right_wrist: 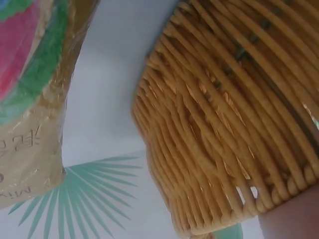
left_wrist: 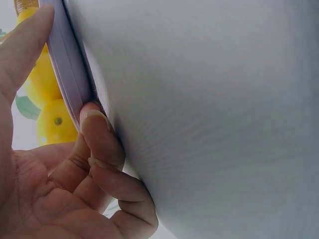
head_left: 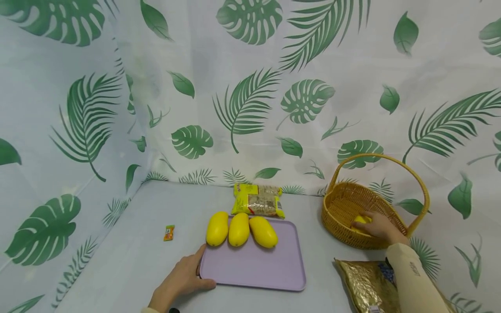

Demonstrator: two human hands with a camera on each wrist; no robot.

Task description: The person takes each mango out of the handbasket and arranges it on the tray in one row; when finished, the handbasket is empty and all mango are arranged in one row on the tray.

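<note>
A lilac tray lies mid-table with three yellow mangoes in a row along its far edge. My left hand grips the tray's near left corner. In the left wrist view its curled fingers press against the tray rim, with the mangoes behind. My right hand reaches into a wicker basket at the right, fingers curled over a yellow mango lying inside. The right wrist view shows only the basket wall from outside.
A yellow snack packet lies just behind the tray. A small orange candy sits left of it. A gold foil bag lies at the near right under my right forearm, close by in the gold foil bag wrist view. Leaf-print cloth walls the back and left.
</note>
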